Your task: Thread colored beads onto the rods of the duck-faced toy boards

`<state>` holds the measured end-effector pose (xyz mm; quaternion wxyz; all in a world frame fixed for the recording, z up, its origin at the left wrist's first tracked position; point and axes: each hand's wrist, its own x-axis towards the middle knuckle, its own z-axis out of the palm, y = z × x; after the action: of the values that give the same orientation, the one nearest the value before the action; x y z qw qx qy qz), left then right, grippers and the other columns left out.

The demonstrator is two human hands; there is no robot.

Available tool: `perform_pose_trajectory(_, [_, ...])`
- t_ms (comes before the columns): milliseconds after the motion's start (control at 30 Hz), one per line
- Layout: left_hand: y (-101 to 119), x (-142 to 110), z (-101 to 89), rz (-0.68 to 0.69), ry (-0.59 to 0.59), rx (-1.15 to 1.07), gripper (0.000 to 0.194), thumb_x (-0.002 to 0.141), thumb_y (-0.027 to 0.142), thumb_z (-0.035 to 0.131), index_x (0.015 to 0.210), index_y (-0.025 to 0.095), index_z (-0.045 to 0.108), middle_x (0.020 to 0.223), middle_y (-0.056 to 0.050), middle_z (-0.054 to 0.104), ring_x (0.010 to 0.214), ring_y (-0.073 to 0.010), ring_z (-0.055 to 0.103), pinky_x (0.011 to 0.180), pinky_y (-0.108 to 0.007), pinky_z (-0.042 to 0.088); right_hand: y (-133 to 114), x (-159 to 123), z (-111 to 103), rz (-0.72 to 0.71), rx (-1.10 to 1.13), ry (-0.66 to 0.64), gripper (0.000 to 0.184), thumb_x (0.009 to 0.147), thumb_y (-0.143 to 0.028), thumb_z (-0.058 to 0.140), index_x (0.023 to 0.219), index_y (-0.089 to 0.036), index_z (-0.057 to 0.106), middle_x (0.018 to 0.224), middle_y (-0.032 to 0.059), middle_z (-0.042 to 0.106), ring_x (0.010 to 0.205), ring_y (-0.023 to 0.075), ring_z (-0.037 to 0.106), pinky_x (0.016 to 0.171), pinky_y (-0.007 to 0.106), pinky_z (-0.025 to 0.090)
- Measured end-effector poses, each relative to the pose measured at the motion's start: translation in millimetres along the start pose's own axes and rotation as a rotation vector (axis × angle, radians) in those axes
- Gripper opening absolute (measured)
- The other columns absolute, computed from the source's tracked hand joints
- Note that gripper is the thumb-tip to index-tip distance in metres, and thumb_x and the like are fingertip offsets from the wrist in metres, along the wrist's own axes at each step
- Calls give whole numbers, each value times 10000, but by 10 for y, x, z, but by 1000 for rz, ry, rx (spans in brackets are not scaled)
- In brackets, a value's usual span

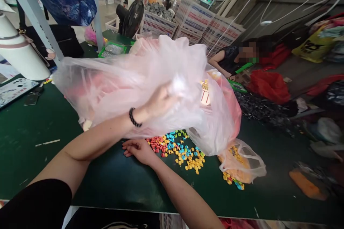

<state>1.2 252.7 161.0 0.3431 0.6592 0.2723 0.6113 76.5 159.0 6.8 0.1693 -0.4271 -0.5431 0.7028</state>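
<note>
My left hand [161,101], with a dark beaded bracelet on its wrist, is closed on a large translucent plastic bag [113,89]. The fingertips and the bunched film blur together. Pinkish contents show through the bag, too hazy to name. Below it my right hand [142,151] rests low over the table, fingers loosely bent and apart, holding nothing I can see. Right beside it are small red plastic pieces [159,144], with blue pieces [172,136] and yellow pieces [195,162] spread farther right, partly under the bag.
A smaller clear bag [242,162] of yellow pieces lies on the green table [107,182]. A white bottle [18,50] and a phone [16,89] are at left. A black fan [131,18], stacked crates [193,18] and another person [228,59] are beyond.
</note>
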Motion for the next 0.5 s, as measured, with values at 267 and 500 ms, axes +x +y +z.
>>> perform_pose_trajectory(267, [-50,-846,89,-277,-504,-16,160,795,301,506,728,155,501,646,40,531,589,-93,496,548,-218,447,87,-15,-31,10,-166,37,210,868,-363,554,810,-223,699,784,6,713,825,189,696,848,360,562])
perform_pose_trajectory(500, [707,-288,-1058,-191,-315,726,525,833,479,437,1097,31,508,1020,-54,605,941,-175,583,881,-379,488,136,13,23,-161,-112,17,371,788,-453,607,954,-136,702,903,82,728,764,172,705,771,372,581])
